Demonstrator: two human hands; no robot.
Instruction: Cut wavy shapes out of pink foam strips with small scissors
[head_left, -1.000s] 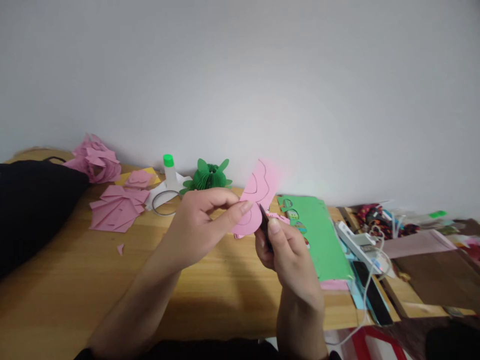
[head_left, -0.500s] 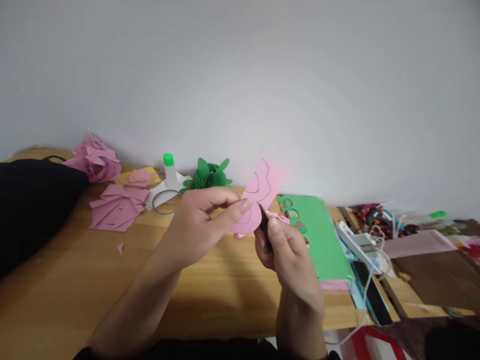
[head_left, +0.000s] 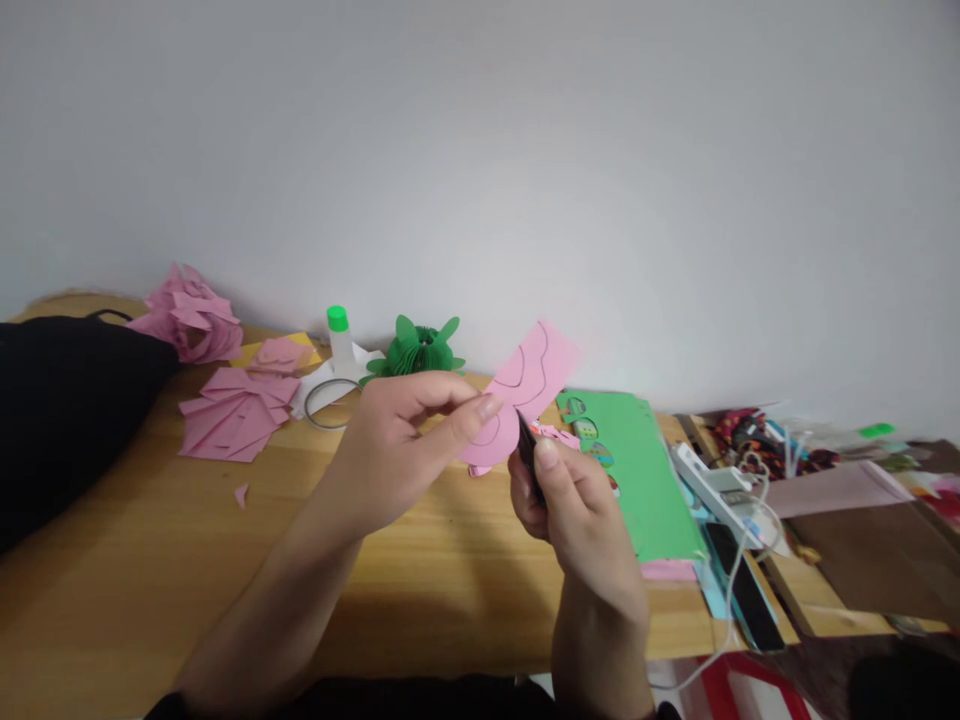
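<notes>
Between the thumb and fingers of my left hand [head_left: 405, 440] is a piece of pink paper [head_left: 536, 365], held above the table. Curved dark lines are drawn on it, and its lower left part has a rounded cut edge. My right hand [head_left: 574, 490] grips a pair of dark scissors [head_left: 528, 447], whose blades meet the paper at the notch by the rounded part. The handles are mostly hidden by my fingers. Behind my left hand stands a green folded-paper figure [head_left: 424, 350]. Small pink paper pieces [head_left: 556, 437] lie beyond the scissors.
Folded pink papers [head_left: 236, 415], a glue stick with a green cap [head_left: 339, 335] and a ring [head_left: 334, 403] are on the left. A black bag [head_left: 75, 420] covers the left edge. To the right lie a green booklet [head_left: 649, 480], a power strip [head_left: 716, 490] and a phone [head_left: 742, 585].
The upper end of the pink paper has swung a little to the right, and its rounded part has shifted slightly left. My hands stay nearly in place.
</notes>
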